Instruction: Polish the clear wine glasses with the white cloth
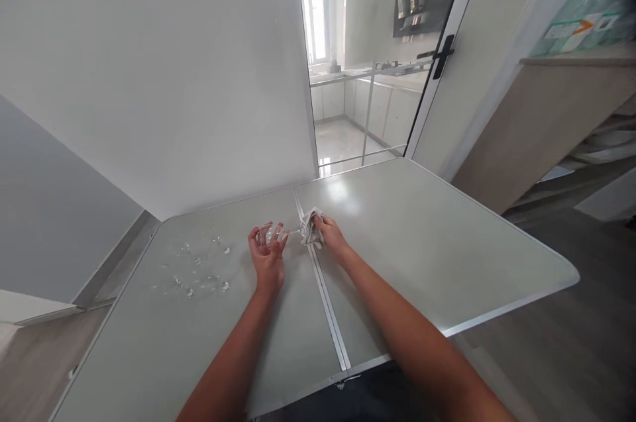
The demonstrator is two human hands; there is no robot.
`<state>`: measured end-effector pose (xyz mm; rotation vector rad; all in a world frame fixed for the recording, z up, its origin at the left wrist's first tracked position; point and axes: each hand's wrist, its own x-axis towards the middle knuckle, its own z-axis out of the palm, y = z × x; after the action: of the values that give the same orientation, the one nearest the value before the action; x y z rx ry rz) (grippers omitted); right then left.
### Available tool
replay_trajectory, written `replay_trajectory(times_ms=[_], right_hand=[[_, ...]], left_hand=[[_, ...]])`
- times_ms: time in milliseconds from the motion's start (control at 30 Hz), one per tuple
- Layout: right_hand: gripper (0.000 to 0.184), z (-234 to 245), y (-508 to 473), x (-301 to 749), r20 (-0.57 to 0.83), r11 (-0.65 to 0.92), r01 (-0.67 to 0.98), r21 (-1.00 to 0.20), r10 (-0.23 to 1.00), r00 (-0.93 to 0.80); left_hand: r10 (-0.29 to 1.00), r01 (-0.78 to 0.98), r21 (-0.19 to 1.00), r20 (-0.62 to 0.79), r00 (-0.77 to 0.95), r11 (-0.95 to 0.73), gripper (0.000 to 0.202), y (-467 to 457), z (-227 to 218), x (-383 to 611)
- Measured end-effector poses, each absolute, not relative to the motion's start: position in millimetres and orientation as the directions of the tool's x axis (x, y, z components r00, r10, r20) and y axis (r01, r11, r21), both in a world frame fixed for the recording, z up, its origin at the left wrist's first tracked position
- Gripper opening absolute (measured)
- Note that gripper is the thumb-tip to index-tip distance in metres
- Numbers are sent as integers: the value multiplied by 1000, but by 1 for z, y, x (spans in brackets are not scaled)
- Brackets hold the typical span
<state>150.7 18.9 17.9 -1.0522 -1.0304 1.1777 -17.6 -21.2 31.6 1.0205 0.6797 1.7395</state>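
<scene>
My left hand [267, 256] is closed around the bowl of a clear stemmed glass [271, 234], which lies on its side in the air above the folding table. The stem points right, toward my right hand [328, 233]. That hand grips a crumpled whitish cloth [311, 228] pressed about the foot of the glass, so the foot is mostly hidden. On the tabletop left of my hands are scattered clear, shiny spots [199, 269] that look like water drops or small glassy pieces; I cannot tell which.
The pale folding table [422, 236] has a metal seam [325, 296] down its middle and a metal edge. A white wall [199, 77] stands behind it. A glass door with a black handle [442, 56] is beyond, and a shelf with plastic-wrapped bottles [581, 21] is at right.
</scene>
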Motion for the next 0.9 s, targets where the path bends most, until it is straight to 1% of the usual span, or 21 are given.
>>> replay_trajectory(times_ms=[33, 67, 100, 133, 200, 267, 333, 400, 467, 500, 567, 600, 633, 667, 700, 733, 800, 867, 900], right_hand=[[55, 17, 18, 147, 71, 70, -256, -964, 997, 5], [54, 18, 16, 143, 84, 64, -274, -960, 995, -59], [50, 18, 13, 140, 95, 70, -243, -967, 991, -93], [44, 19, 11, 137, 104, 87, -169, -982, 990, -94], [30, 21, 6, 135, 126, 128, 44, -991, 991, -40], [23, 23, 3, 137, 152, 139, 253, -957, 988, 33], [23, 26, 2, 143, 185, 123, 424, -897, 977, 108], [28, 30, 3, 151, 222, 100, 532, -841, 960, 169], [31, 34, 6, 160, 265, 112, 548, -829, 942, 209], [28, 36, 7, 164, 303, 150, 527, -837, 928, 217], [18, 42, 8, 170, 406, 287, 448, -846, 893, 195], [28, 44, 7, 171, 451, 361, 398, -843, 878, 158], [42, 46, 6, 171, 476, 416, 350, -839, 873, 104], [52, 48, 3, 170, 476, 443, 316, -839, 879, 32], [58, 49, 0, 167, 451, 443, 308, -842, 891, -48], [58, 50, -4, 163, 414, 430, 330, -840, 902, -122], [55, 49, -11, 154, 356, 415, 433, -800, 909, -215], [52, 46, -15, 146, 361, 436, 555, -709, 899, -246], [45, 44, -15, 142, 374, 450, 612, -650, 891, -258]], left_hand=[[928, -456, 807, 329, -177, -374, 58, -22, 32, -17], [926, -454, 808, 334, -174, -376, 58, -22, 31, -16], [926, -451, 808, 340, -166, -378, 58, -23, 31, -15], [925, -448, 810, 348, -153, -379, 58, -23, 31, -14], [923, -438, 815, 363, -125, -380, 57, -25, 31, -12], [920, -426, 818, 377, -107, -385, 58, -26, 31, -10], [915, -412, 821, 390, -104, -397, 59, -27, 31, -8], [910, -393, 823, 398, -118, -411, 60, -26, 32, -9], [901, -370, 822, 401, -167, -434, 60, -24, 34, -11], [895, -355, 822, 400, -197, -445, 60, -23, 34, -13], [883, -321, 827, 397, -251, -462, 60, -19, 35, -18], [878, -303, 830, 397, -268, -468, 60, -18, 36, -19], [873, -287, 833, 400, -280, -474, 60, -17, 36, -21], [868, -272, 834, 405, -289, -480, 60, -16, 36, -21], [864, -261, 835, 410, -293, -485, 61, -17, 36, -22], [862, -253, 836, 413, -294, -487, 62, -17, 36, -21], [868, -250, 842, 411, -278, -479, 64, -20, 35, -20], [884, -271, 847, 400, -243, -458, 66, -24, 34, -17], [893, -285, 849, 394, -220, -445, 66, -25, 34, -15]])
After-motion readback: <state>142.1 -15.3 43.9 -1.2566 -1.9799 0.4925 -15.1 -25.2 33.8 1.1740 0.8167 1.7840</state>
